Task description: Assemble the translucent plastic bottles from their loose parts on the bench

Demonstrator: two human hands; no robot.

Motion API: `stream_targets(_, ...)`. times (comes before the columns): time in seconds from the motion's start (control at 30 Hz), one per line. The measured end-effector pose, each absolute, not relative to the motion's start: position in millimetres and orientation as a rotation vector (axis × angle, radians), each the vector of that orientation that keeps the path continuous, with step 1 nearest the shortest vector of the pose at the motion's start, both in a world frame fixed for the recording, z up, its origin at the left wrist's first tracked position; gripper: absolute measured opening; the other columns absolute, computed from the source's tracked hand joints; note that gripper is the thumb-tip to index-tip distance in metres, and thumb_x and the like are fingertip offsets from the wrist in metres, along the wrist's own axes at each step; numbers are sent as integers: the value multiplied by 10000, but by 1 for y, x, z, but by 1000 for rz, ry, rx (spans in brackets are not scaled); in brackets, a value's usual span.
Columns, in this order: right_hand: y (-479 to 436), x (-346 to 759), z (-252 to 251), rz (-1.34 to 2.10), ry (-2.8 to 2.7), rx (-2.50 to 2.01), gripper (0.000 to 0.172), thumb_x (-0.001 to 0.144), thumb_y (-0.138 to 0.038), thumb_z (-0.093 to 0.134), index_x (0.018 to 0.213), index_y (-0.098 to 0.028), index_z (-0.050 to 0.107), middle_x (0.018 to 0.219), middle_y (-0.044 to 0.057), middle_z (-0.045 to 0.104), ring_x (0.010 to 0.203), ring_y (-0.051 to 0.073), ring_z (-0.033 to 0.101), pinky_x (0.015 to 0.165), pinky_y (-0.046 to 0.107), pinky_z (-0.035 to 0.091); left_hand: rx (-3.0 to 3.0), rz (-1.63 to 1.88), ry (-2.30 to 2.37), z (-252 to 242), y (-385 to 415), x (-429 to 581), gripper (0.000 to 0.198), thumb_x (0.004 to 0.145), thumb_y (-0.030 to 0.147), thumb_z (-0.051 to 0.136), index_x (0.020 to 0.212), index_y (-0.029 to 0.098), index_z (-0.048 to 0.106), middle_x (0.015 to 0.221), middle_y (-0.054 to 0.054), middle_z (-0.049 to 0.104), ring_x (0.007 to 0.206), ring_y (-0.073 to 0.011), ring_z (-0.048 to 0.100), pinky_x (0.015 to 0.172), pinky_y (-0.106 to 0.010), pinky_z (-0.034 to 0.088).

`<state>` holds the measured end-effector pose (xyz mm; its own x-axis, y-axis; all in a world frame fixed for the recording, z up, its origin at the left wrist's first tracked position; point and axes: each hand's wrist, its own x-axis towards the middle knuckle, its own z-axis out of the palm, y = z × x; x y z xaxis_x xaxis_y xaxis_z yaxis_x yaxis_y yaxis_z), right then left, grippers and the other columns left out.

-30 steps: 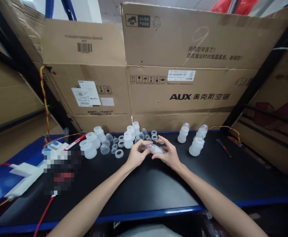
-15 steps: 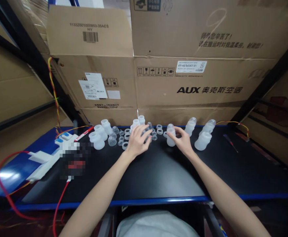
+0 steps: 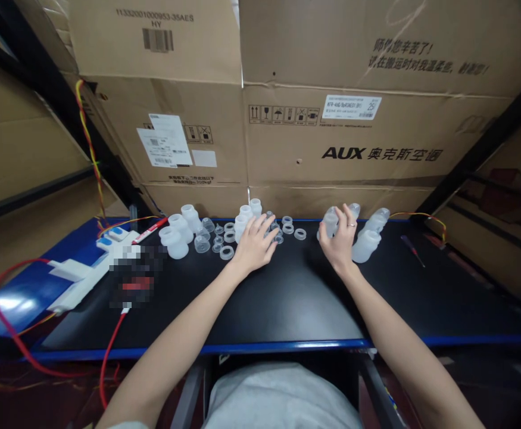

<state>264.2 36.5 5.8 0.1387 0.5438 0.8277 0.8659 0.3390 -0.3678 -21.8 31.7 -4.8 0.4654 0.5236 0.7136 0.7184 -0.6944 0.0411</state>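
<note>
My right hand (image 3: 341, 240) stands an assembled translucent bottle (image 3: 330, 222) upright on the black table (image 3: 287, 292), fingers wrapped loosely round it, beside two other capped bottles (image 3: 367, 244). My left hand (image 3: 255, 241) lies with fingers spread over small clear parts near an open bottle (image 3: 241, 225). Loose rings (image 3: 300, 233) and clear nipples (image 3: 202, 243) are scattered between the hands and to the left. More open bottles (image 3: 173, 243) stand at the left.
Large cardboard boxes (image 3: 331, 119) wall the back of the table. A white power strip (image 3: 86, 277) with red cables (image 3: 19, 351) lies at the left. A small screwdriver (image 3: 409, 248) rests at the right. A red-and-white pen (image 3: 149, 230) lies near the bottles.
My right hand carried the assembled bottle to the right and stood it beside the capped bottles. My left hand let go of it and reached over the loose parts.
</note>
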Motion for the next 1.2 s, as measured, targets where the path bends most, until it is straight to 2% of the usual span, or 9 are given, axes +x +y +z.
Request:
stream_targets(0.1, 29, 248, 4, -216, -1739, -1286, 384, 1046, -322, 544, 1395, -201, 651, 1413, 188, 625, 1332, 345, 622, 1155, 536, 514, -2493, -959, -1082, -10, 31, -9, 431, 1005, 275, 652, 1422, 179, 697, 1689, -166, 459, 1619, -390, 369, 1353, -677, 225)
stream_targets(0.23, 29, 233, -10, -46, -1991, -1521, 403, 1036, -312, 578, 1392, -141, 661, 1281, 207, 628, 1082, 336, 697, 928, 453, 605, -2534, -824, -1047, -16, 35, -5, 386, 1025, 283, 634, 1377, 148, 717, 1624, -194, 536, 1632, -383, 354, 1364, -698, 170)
stream_targets(0.43, 27, 231, -19, -14, -2069, -1688, 303, 1034, -365, 658, 1277, -191, 705, 1305, 194, 576, 1071, 313, 684, 828, 382, 578, -2661, -846, -957, -21, 34, -7, 276, 967, 160, 672, 1213, 208, 786, 1395, -153, 719, 1525, -381, 510, 1340, -782, 104)
stream_targets(0.5, 26, 232, -17, 23, -2069, -1656, 239, 1017, -391, 698, 1167, -206, 718, 1290, 164, 612, 1067, 292, 689, 814, 350, 559, -2690, -876, -934, -20, 34, -8, 358, 933, 71, 649, 1223, 230, 786, 1271, -128, 767, 1459, -351, 578, 1341, -776, 144)
stream_targets(0.63, 23, 232, -13, 122, -2102, -1600, 182, 981, -388, 746, 982, -214, 694, 1060, 91, 723, 963, 255, 699, 759, 314, 510, -2754, -950, -878, -16, 33, -7, 485, 884, -42, 563, 1179, 261, 800, 1039, -79, 795, 1281, -282, 692, 1325, -694, 315)
stream_targets(0.8, 17, 228, -12, 329, -2014, -1456, 290, 943, -392, 769, 1155, -228, 657, 1094, 54, 776, 852, 211, 711, 754, 319, 518, -2780, -1159, -910, -14, 26, -4, 295, 971, 118, 597, 1155, 244, 790, 1047, -71, 794, 1091, -241, 740, 1241, -580, 455)
stream_targets(0.97, 14, 226, -11, 347, -2050, -1406, 319, 957, -395, 748, 1217, -223, 679, 1146, 77, 777, 881, 221, 719, 775, 332, 537, -2977, -1529, -1085, -24, 14, 6, 233, 949, 205, 684, 1165, 230, 767, 1005, -52, 787, 925, -207, 746, 974, -426, 619)
stream_targets(1.1, 16, 228, -11, 336, -2057, -1458, 336, 941, -331, 758, 1250, -221, 684, 1157, 78, 771, 892, 218, 717, 782, 324, 532, -3190, -1638, -1150, -33, 12, 13, 331, 941, 210, 695, 1271, 226, 717, 1105, -57, 766, 969, -184, 751, 933, -351, 642)
stream_targets(1.2, 15, 229, -11, 343, -2079, -1486, 329, 940, -311, 767, 1247, -215, 695, 1162, 84, 769, 920, 219, 719, 808, 320, 534, -3147, -1462, -1159, -33, 11, 12, 271, 951, 254, 714, 1220, 224, 726, 1162, -72, 740, 1056, -210, 723, 996, -392, 615)
